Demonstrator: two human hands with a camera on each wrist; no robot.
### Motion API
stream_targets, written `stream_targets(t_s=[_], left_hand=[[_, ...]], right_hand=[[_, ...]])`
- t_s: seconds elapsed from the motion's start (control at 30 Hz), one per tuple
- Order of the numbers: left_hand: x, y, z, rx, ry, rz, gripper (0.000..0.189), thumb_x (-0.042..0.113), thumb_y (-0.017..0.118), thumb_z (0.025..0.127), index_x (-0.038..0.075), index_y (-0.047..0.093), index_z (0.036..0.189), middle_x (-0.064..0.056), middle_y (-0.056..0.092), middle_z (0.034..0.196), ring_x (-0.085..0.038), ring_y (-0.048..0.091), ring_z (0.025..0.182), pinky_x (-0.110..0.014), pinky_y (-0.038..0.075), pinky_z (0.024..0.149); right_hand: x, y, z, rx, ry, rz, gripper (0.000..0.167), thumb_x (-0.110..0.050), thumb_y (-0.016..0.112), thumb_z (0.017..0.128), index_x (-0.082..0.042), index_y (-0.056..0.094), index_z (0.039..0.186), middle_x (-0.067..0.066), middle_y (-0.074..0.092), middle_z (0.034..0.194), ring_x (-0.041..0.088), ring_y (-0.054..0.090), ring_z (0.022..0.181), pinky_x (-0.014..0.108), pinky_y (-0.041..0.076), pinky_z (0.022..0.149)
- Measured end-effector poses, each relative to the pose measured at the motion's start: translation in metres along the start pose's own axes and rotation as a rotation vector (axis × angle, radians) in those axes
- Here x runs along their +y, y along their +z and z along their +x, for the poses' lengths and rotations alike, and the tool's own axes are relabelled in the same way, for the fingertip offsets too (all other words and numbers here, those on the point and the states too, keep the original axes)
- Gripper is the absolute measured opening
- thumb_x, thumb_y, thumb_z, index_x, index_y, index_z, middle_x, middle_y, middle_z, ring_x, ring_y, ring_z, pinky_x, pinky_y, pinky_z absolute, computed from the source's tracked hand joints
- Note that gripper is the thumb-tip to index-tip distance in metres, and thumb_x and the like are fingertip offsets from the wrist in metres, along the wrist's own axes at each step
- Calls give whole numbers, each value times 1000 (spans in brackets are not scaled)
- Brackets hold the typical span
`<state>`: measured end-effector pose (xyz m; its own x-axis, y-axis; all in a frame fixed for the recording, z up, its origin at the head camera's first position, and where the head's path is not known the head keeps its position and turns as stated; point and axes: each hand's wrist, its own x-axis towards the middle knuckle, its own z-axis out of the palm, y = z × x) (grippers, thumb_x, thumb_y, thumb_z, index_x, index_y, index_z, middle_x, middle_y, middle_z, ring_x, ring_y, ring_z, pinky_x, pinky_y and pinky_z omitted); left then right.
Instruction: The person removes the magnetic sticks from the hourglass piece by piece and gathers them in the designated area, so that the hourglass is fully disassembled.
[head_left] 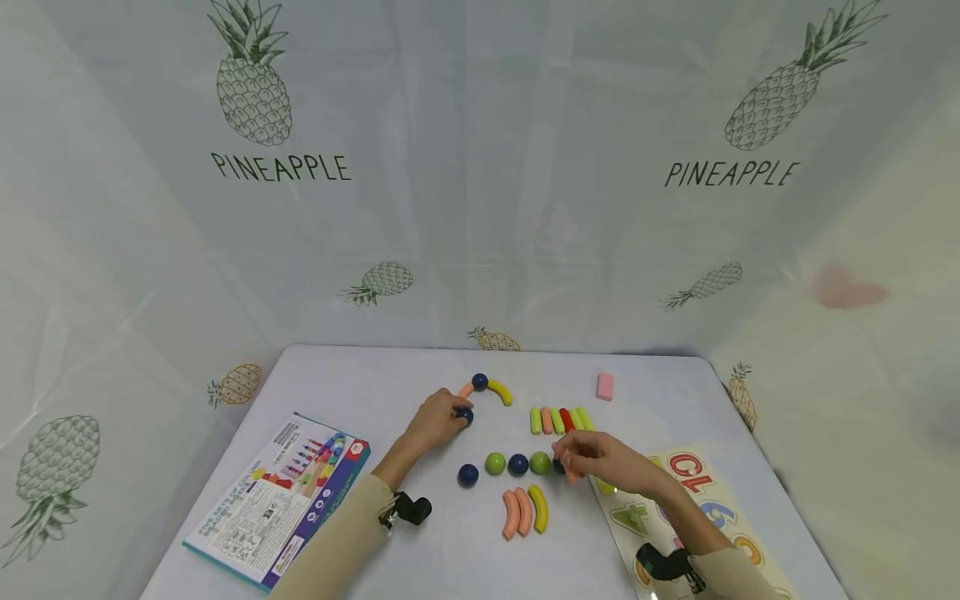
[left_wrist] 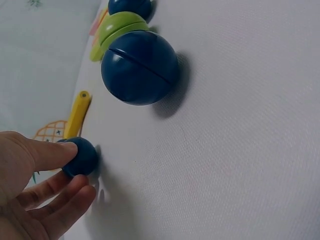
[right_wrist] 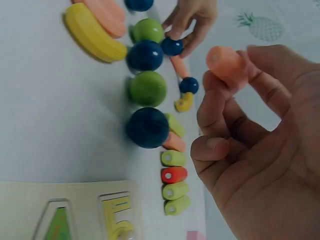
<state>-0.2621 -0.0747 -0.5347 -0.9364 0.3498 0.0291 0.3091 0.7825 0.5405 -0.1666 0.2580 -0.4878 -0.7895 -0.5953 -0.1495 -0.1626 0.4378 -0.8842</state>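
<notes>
My left hand pinches a dark blue ball between thumb and fingers, low over the table. This ball adjoins a curved salmon stick, which leads to another blue ball with a curved yellow stick on its other side. My right hand holds a short salmon stick between thumb and forefinger, raised above the table. Near it runs a row of loose balls, including a green ball and a blue ball at its right end.
Short sticks in green, salmon and red lie in a row behind the balls. Nearer me are two curved salmon sticks and a yellow one. A pink block, a box and a number board are on the table.
</notes>
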Motion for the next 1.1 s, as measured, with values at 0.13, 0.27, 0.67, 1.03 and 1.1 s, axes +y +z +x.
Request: stream_targets(t_s=[0.13,0.27,0.67,1.03,1.1], left_hand=[[0,0,0,-5,-10,1,30,10,76,89,14,76,118,-7,63,101,-15,54,82,-33,49,74],[1,-2,0,-9,-16,-1,30,10,76,88,13,76,118,-6,62,100,-15,53,80,-33,48,72],[2,-2,-2,-16,-34,1,29,11,76,88,14,76,118,-6,61,99,-15,53,80,-32,48,72],[3,-3,-4,-8,-22,-3,29,11,76,88,14,76,117,-6,62,99,-15,51,79,-31,47,70],[4,-4,-5,-10,-21,-2,29,11,76,88,13,76,117,-6,62,99,-15,51,79,-31,47,71]], right_hand=[[9,10,-6,-44,12,4,24,-17,60,102,-2,62,120,11,67,90,22,61,78,34,54,70],[13,20,-8,-83,68,-9,28,-15,64,99,-7,59,125,6,68,83,21,59,69,29,50,62],[9,36,-5,-164,219,-125,24,-14,66,97,-16,58,119,5,68,75,23,66,65,31,51,60],[-2,41,-4,-132,260,-250,34,-8,73,89,-18,53,115,1,63,73,18,63,62,26,48,56],[-2,42,-4,-124,250,-262,34,-6,74,88,-17,53,113,0,63,73,18,63,62,26,47,56]])
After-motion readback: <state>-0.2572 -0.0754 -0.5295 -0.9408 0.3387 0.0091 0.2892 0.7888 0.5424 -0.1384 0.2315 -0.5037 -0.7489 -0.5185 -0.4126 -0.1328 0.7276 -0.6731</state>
